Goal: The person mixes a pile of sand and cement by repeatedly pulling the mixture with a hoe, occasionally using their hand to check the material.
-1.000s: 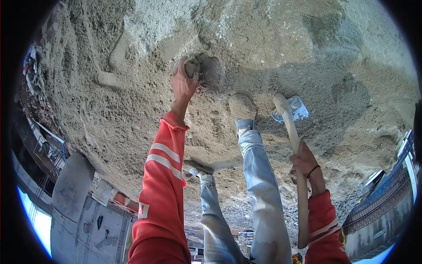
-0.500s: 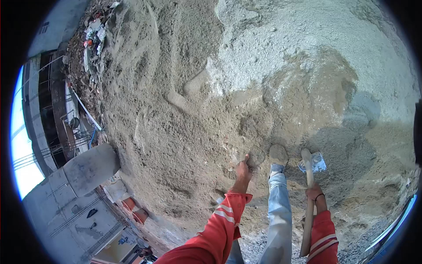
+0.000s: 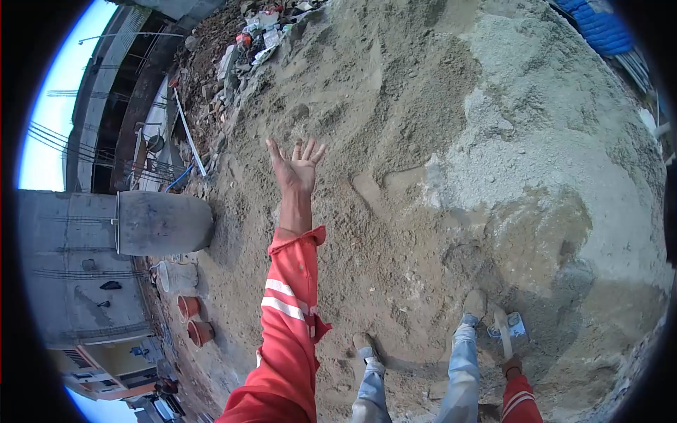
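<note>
My left hand (image 3: 298,169) is stretched out over the sand (image 3: 331,261), palm showing and fingers spread, with nothing in it. Low on the right, my right hand (image 3: 512,366) is wrapped round the wooden handle (image 3: 503,335) of a tool. The tool's metal blade (image 3: 516,325) rests on the ground just right of my shoe (image 3: 475,304). My other shoe (image 3: 364,345) stands further left on the sand. Red sleeves with pale stripes cover both arms.
A large grey barrel (image 3: 166,223) stands at the left. Below it are a pale bucket (image 3: 178,278) and orange buckets (image 3: 200,333). Rubble (image 3: 211,74) lies at upper left. Pale powder (image 3: 543,127) covers sand at upper right, near a blue tarp (image 3: 599,27).
My left hand has risen from low near my shoes up and to the left, and its fingers have spread. The view has shifted, so the barrel and buckets show more fully.
</note>
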Tool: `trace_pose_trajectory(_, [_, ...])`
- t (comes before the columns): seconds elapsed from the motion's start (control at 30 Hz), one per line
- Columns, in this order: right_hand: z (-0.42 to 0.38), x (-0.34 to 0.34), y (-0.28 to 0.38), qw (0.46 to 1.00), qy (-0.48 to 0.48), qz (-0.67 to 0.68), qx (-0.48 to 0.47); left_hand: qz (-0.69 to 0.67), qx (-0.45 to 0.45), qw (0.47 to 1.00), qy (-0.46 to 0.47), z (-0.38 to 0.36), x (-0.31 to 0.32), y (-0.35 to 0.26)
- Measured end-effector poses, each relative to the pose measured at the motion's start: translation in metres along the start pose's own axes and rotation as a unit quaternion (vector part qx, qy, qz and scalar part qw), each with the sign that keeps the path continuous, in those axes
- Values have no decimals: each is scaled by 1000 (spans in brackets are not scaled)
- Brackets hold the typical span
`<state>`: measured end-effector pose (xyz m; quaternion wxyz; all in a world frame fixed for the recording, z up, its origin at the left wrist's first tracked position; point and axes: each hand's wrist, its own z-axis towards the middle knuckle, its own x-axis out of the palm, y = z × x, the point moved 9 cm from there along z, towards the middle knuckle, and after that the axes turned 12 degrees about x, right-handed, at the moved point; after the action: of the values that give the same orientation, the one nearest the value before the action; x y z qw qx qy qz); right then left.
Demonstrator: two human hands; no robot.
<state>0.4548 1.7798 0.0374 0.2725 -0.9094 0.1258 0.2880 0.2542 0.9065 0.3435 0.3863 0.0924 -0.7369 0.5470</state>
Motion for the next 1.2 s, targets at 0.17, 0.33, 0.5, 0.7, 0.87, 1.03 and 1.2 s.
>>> trace_pose_trajectory(0.17, [-34, -13, 14, 998, -3, -26, -65, 295, 30, 919, 261, 26, 121, -54])
trace_pose_trajectory(0.33, [-126, -149, 103, 954, -55, 157, -250, 431, -269, 749, 426, -195, 47, 104])
trace_pose_trajectory(0.5, [-190, -298, 223, 863, -1, 395, -315, 236, -447, 655, 562, -477, 13, 247])
trace_pose_trajectory(0.7, [-146, -380, 385, 818, -112, 399, -400, 355, -283, 840, 298, -417, 24, 332])
trace_pose_trajectory(0.87, [-57, -267, 450, 922, -52, 249, -293, 451, -297, 806, 243, -409, -52, 349])
trace_pose_trajectory(1.03, [-61, -154, 419, 963, 31, 154, -217, 401, -409, 809, 131, -472, -124, 312])
trace_pose_trajectory(1.2, [-68, -123, 408, 933, 128, 266, -208, 474, -388, 759, 220, -458, -119, 244])
